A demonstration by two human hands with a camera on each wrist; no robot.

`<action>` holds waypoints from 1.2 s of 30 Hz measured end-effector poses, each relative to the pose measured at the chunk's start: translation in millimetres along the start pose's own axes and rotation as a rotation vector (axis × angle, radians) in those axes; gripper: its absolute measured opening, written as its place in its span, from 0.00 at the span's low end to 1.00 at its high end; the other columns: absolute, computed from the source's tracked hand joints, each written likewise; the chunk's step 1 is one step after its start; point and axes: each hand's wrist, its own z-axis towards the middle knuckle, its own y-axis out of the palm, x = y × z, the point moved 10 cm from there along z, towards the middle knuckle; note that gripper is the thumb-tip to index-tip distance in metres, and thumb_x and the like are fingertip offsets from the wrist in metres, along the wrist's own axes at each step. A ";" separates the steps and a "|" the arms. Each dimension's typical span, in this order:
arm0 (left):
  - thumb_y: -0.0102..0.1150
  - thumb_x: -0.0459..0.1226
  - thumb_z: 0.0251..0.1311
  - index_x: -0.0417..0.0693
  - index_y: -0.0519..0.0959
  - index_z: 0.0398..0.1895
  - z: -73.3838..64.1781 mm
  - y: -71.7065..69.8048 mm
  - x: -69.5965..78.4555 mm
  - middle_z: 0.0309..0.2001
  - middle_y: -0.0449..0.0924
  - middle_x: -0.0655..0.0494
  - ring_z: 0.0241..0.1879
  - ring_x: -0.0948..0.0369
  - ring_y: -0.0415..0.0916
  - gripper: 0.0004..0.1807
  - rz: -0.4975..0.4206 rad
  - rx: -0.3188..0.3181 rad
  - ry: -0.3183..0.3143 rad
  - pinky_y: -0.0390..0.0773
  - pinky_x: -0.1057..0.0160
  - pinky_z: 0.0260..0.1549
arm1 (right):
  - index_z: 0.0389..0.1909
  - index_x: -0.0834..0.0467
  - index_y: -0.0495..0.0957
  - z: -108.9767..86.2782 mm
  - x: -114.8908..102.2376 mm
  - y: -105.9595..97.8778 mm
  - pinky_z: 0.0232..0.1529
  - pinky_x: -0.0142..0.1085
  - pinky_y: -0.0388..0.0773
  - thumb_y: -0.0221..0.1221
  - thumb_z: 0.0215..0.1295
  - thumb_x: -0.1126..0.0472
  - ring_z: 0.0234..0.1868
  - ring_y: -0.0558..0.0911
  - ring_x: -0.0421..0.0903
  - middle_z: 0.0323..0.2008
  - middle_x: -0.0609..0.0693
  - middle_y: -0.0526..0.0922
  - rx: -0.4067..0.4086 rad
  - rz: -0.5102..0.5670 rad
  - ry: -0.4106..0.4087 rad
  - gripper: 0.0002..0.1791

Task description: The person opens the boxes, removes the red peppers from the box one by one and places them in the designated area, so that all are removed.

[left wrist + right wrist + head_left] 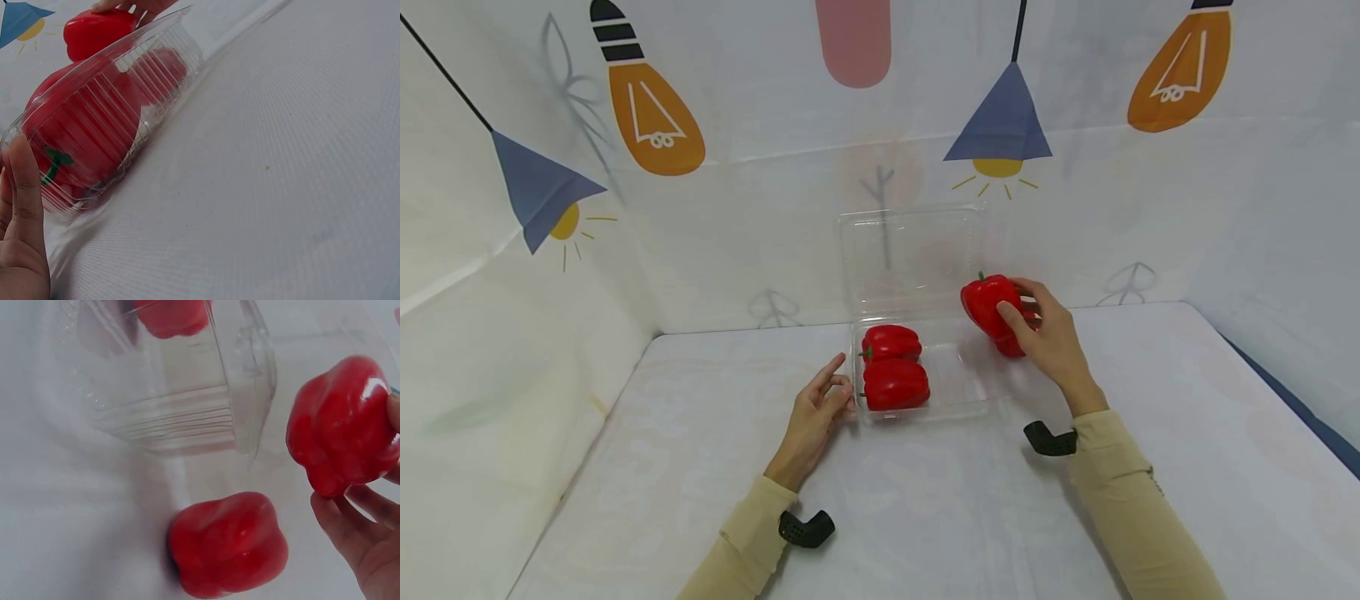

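My right hand (pixel 1051 342) holds a red bell pepper (pixel 987 307) up by its side, just beyond the right edge of a clear plastic clamshell box (pixel 951 410). Below it a second bell pepper (pixel 228 545) lies on the table outside the box, mostly hidden in the head view. Two more bell peppers (pixel 895 384) lie on their sides in the left half of the box, stems toward the left. At the box's left wall is my left hand (pixel 816 417), its fingers fairly straight, with a fingertip (pixel 20 150) against the rim.
The box's clear lid (pixel 913 258) stands raised at the back, near the patterned wall cloth (pixel 737 242). A white cloth covers the table (pixel 910 508). Black curved pieces (pixel 807 529) sit at both wrists.
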 end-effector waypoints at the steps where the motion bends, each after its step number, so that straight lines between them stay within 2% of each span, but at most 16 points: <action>1: 0.50 0.29 0.65 0.47 0.56 0.71 0.1 0.0 0.4 0.40 0.70 0.57 0.31 0.67 0.72 0.32 0.002 -0.001 0.002 0.80 0.73 0.32 | 0.65 0.55 0.63 0.3 1.8 -1.5 0.52 0.55 0.77 0.55 0.66 0.46 0.54 0.76 0.57 0.60 0.57 0.73 0.009 -0.002 0.006 0.30; 19: 0.52 0.31 0.65 0.45 0.55 0.72 0.2 -0.3 0.7 0.41 0.69 0.56 0.31 0.67 0.73 0.33 0.001 -0.009 -0.005 0.79 0.73 0.31 | 0.66 0.54 0.62 -0.1 18.7 -16.6 0.56 0.56 0.74 0.50 0.67 0.41 0.58 0.73 0.59 0.62 0.59 0.70 0.044 0.013 0.126 0.32; 36: 0.53 0.35 0.66 0.49 0.59 0.71 -0.5 -1.3 -4.7 0.42 0.70 0.58 0.31 0.68 0.73 0.30 -0.005 -0.009 -0.043 0.80 0.72 0.32 | 0.66 0.58 0.59 -3.6 29.2 -37.0 0.53 0.57 0.75 0.48 0.67 0.40 0.59 0.71 0.62 0.62 0.63 0.68 0.111 -0.005 0.205 0.35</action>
